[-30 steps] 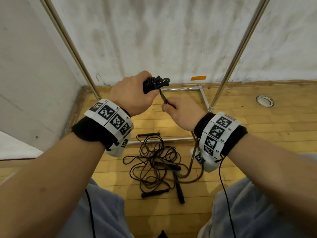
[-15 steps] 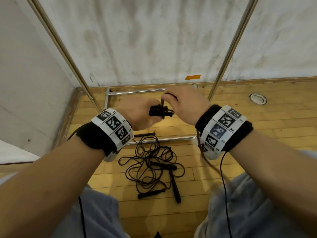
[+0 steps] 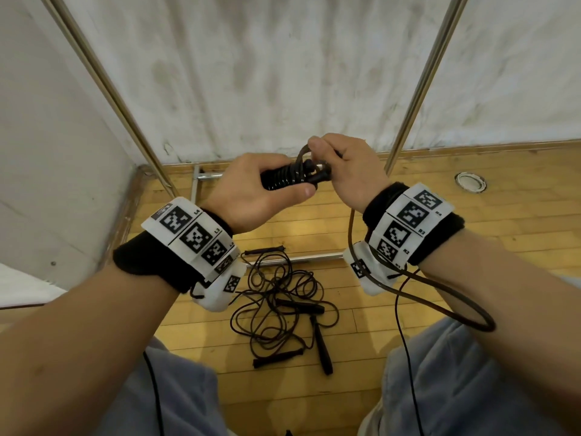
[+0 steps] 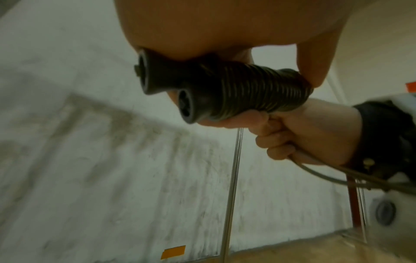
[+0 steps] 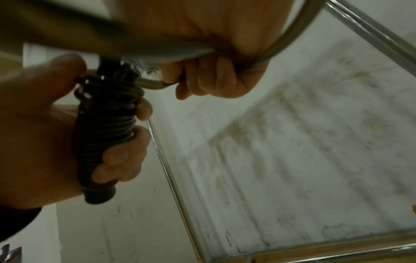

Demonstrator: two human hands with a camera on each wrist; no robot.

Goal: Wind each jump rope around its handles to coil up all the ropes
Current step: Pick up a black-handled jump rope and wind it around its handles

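Black handles point(image 3: 290, 178): two, left hand point(image 3: 251, 190) gripping | right hand point(image 3: 352, 171) pinching rope point(image 3: 440, 302) | floor ropes point(image 3: 283, 297): tangled, count unclear

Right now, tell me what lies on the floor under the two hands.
Under the left hand and right hand, a tangle of loose ropes with black handles lies on the wooden floor. The left wrist band covers the tangle's near-left edge.

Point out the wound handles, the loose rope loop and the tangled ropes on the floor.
wound handles point(image 4: 243, 89): left wrist view, on the coiled turns.
loose rope loop point(image 3: 465, 313): head view, on its hanging bend.
tangled ropes point(image 3: 279, 297): head view, pile's middle.
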